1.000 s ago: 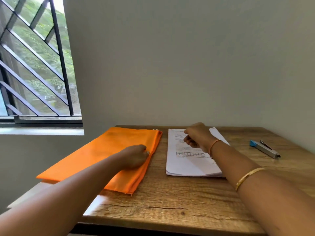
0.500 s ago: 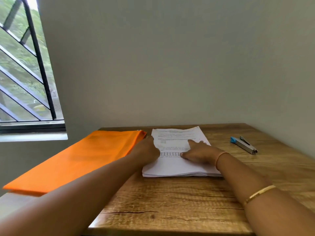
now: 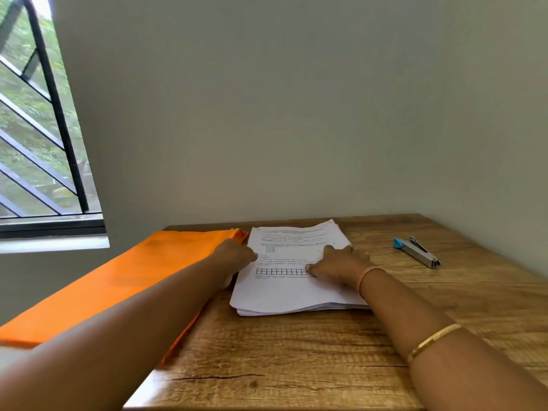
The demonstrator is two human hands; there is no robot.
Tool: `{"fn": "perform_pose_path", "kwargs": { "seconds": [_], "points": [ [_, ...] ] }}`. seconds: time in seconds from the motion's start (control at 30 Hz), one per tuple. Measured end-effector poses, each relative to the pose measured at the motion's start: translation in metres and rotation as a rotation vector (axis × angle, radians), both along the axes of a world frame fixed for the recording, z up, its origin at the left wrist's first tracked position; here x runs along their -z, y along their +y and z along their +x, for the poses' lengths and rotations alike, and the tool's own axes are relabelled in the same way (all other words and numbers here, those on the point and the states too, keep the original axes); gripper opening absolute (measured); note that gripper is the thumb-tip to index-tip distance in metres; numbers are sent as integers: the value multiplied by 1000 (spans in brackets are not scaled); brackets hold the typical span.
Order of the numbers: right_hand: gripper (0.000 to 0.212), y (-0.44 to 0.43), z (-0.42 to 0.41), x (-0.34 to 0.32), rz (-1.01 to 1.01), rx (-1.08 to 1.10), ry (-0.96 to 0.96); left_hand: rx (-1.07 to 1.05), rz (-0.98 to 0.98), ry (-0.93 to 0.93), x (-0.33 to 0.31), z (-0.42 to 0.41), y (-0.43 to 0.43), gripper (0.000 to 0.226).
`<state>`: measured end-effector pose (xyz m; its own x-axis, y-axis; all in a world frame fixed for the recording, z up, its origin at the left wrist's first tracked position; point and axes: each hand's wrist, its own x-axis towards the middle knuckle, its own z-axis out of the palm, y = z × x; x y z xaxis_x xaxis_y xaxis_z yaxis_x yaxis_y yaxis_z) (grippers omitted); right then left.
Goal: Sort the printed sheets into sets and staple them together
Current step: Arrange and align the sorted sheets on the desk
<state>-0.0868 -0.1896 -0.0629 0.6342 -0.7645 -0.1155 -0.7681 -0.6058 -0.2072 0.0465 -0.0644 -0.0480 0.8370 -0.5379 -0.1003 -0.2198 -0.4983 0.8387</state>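
Observation:
A stack of printed sheets [image 3: 284, 295] lies on the wooden table [image 3: 296, 360], its top page showing text and a row of small boxes. My left hand [image 3: 235, 258] is at the stack's left edge, fingers curled round the edge and the thumb tip on the top sheet. My right hand [image 3: 338, 264] lies flat on the right half of the top sheet and presses it with straight fingers. A blue and silver stapler [image 3: 416, 252] rests on the table to the right of the stack, apart from both hands.
An orange folder [image 3: 127, 286] lies left of the stack and hangs over the table's left edge. The grey wall stands just behind the table and to its right. A barred window [image 3: 38, 137] is at the far left.
My left hand left the orange folder and came to the stack's left edge. My right hand went from curled near the page top to flat on the sheet.

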Motion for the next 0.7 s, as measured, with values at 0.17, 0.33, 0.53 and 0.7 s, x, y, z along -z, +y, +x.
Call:
{"fn": "perform_pose_path", "kwargs": {
  "seconds": [0.17,0.33,0.53,0.7],
  "points": [
    [76,2,0,3,3,-39,48,14,-44,28,-4,0,-1,12],
    [79,5,3,3,-7,-74,25,-29,-53,-63,-5,9,-2,28],
    [73,6,1,-1,25,-111,-101,-6,-138,49,-13,11,5,11],
    [67,2,5,3,108,-125,-223,106,-120,182,-12,5,9,31]
  ]
}}
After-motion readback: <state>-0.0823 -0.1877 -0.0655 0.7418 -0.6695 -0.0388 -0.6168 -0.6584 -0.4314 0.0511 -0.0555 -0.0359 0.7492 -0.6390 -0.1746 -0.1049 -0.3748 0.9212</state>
